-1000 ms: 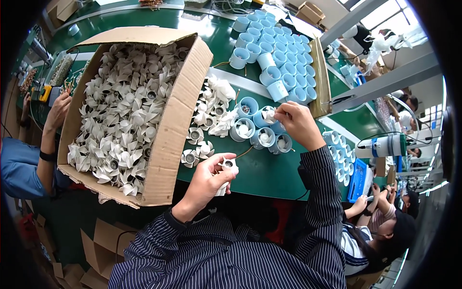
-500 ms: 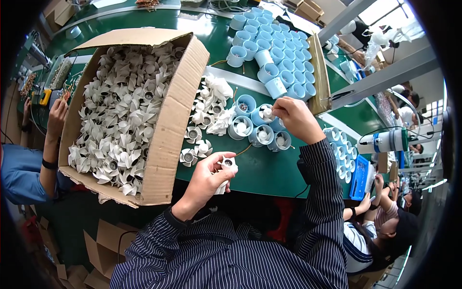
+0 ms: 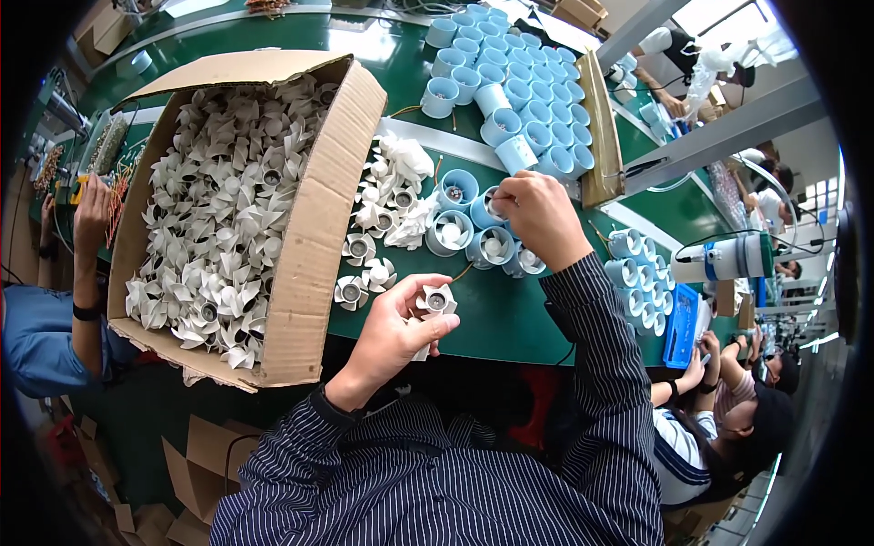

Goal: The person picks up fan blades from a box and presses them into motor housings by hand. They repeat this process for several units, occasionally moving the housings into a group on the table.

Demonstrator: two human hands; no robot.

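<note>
My left hand [image 3: 382, 329] is closed around a few small white fan impellers [image 3: 435, 299], held above the table's front edge. Farther forward, my right hand [image 3: 546, 218] reaches over a small group of light-blue cylindrical housings. Its fingertips are pinched together at the mouth of one housing [image 3: 483, 215]; whatever they grip is hidden. White impellers sit inside neighbouring housings, such as this front one [image 3: 450, 234]. Left of them, loose impellers [image 3: 379, 220] lie in a heap on the green table [image 3: 428, 323].
A large cardboard box [image 3: 314, 218] full of impellers [image 3: 214, 227] stands on the left. Rows of blue housings [image 3: 519, 95] fill the back, beside a cardboard strip [image 3: 601, 136]. More housings [image 3: 637, 273] and a blue tray [image 3: 681, 328] are at right. Co-workers sit on both sides.
My right hand has moved left, its fingertips now over a housing's mouth. My left hand still holds the impellers, with one turned more face-up. The view has shifted slightly.
</note>
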